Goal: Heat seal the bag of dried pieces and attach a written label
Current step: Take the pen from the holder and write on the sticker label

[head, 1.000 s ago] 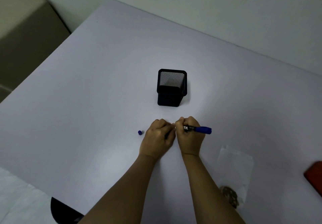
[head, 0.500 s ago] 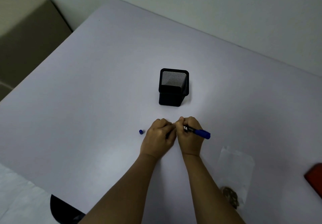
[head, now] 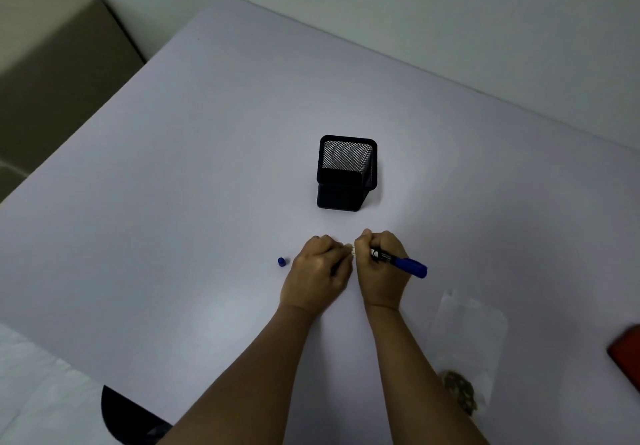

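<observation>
Bag (head: 467, 344): clear, limp, light, likely slippery; lies on bench (head: 173, 202) right of right hand (head: 381, 268). Grip its empty upper edge. Right hand closed around marker (head: 401, 262); left hand (head: 318, 271) curled, contents hidden.

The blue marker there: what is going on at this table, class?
A person sits at a white table. The right hand holds a blue marker with its tip down between the two fists; the left hand is closed beside it, seemingly steadying something small, though what is hidden. The marker's cap lies to the left. A clear bag of dried pieces lies untouched at the right, behind a black mesh pen holder.
</observation>
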The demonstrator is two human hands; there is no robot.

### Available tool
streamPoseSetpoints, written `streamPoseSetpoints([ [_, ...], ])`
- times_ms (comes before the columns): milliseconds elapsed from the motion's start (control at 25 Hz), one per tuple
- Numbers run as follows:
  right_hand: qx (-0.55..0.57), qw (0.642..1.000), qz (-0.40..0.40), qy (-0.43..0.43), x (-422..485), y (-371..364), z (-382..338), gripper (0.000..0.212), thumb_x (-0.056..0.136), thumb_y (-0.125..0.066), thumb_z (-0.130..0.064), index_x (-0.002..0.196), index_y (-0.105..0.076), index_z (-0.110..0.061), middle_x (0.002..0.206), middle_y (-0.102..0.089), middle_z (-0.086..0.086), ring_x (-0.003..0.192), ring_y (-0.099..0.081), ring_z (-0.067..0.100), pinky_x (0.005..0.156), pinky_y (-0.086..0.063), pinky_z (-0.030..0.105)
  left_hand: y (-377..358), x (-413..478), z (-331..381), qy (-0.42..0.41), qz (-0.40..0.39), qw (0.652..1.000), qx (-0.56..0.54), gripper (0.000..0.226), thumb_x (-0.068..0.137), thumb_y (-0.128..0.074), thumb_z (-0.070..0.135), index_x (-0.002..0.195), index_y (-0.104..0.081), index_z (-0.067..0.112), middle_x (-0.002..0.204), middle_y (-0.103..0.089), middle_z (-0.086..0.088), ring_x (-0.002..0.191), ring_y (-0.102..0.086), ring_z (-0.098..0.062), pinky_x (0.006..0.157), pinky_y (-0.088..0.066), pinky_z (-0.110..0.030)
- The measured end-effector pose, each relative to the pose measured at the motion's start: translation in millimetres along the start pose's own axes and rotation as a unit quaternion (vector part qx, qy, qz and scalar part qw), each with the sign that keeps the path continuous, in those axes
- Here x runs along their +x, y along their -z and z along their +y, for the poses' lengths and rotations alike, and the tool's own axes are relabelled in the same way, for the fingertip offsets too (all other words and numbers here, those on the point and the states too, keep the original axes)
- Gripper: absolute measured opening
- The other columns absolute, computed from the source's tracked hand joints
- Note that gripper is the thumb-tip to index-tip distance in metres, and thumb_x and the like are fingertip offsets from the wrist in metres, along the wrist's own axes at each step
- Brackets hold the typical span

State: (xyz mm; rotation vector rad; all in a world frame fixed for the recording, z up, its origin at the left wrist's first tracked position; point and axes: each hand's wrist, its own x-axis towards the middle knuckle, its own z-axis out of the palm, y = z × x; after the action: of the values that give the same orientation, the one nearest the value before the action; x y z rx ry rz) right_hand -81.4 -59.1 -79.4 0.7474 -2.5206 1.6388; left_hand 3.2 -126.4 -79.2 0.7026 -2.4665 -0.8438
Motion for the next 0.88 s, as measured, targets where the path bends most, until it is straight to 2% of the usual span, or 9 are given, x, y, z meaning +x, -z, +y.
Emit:
streamPoseSetpoints([
  [200, 0.007, 1.000, -0.007, 0.001, -0.4, -0.8, 1.0, 0.031, 0.085, -0.053, -0.014, 0.057, -0.047, -0.004, 0.048, -0.051, 0.011, 0.046, -0.045, 0.014, 0.050, -0.039, 0.011, 0.3, 0.1, 0.9, -0.002, -0.002, 1.000, 0.005, 0.013, 0.079, -0.066, 0.014, 0.087, -0.074, 0.006, 0.078, -0.066, -0.007, 0.071, -0.061, -0.017, 0.067, -0.045, -0.018],
  [320, 0.010, 1.000, 0.018, -0.008, 1.1, 0.2, -1.4, 0.033, 0.084, -0.048, -0.022, 0.058, -0.048, -0.003, 0.051, -0.047, 0.002, 0.051, -0.046, 0.004, 0.052, -0.037, 0.002, -0.5, -0.3, 1.2, 0.001, -0.001, 1.000, 0.009, 0.014, 0.079, -0.067, 0.014, 0.087, -0.074, 0.006, 0.078, -0.067, -0.007, 0.071, -0.061, -0.017, 0.068, -0.043, -0.015],
  [520, -0.008, 1.000, 0.012, 0.000, 0.3, -0.1, -0.9, 0.034, 0.084, -0.046, -0.021, 0.054, -0.046, -0.003, 0.047, -0.048, 0.009, 0.049, -0.040, 0.011, 0.050, -0.033, 0.002, -0.4, 0.2, 0.1, 0.001, 0.000, 1.000, 0.004, 0.012, 0.079, -0.068, 0.011, 0.086, -0.074, 0.005, 0.077, -0.066, -0.008, 0.070, -0.060, -0.019, 0.071, -0.042, -0.019],
  [600, -0.010, 0.999, 0.036, -0.016, 2.0, 0.1, -1.7, 0.035, 0.083, -0.046, -0.023, 0.055, -0.047, -0.002, 0.047, -0.049, 0.009, 0.045, -0.037, 0.006, 0.050, -0.033, 0.002, -0.4, -0.4, 0.5, 0.000, 0.000, 1.000, 0.007, 0.012, 0.079, -0.068, 0.012, 0.088, -0.074, 0.005, 0.078, -0.066, -0.007, 0.071, -0.060, -0.018, 0.071, -0.042, -0.018],
  [800, -0.003, 0.998, 0.063, -0.031, 4.3, 1.0, -1.1, 0.034, 0.082, -0.047, -0.021, 0.054, -0.046, -0.001, 0.045, -0.050, 0.014, 0.041, -0.039, 0.015, 0.047, -0.033, 0.005, -0.4, -0.1, 0.7, 0.002, 0.000, 1.000, 0.005, 0.014, 0.079, -0.067, 0.012, 0.089, -0.074, 0.005, 0.079, -0.066, -0.008, 0.071, -0.060, -0.019, 0.072, -0.041, -0.018],
  [880, 0.011, 0.997, 0.063, -0.042, 3.7, 0.2, -3.3, 0.034, 0.082, -0.047, -0.022, 0.054, -0.045, -0.003, 0.045, -0.050, 0.013, 0.042, -0.038, 0.010, 0.047, -0.034, 0.004, -0.4, 0.2, 0.9, 0.003, 0.002, 1.000, 0.005, 0.014, 0.079, -0.067, 0.012, 0.089, -0.074, 0.005, 0.078, -0.066, -0.007, 0.071, -0.060, -0.019, 0.071, -0.041, -0.019],
])
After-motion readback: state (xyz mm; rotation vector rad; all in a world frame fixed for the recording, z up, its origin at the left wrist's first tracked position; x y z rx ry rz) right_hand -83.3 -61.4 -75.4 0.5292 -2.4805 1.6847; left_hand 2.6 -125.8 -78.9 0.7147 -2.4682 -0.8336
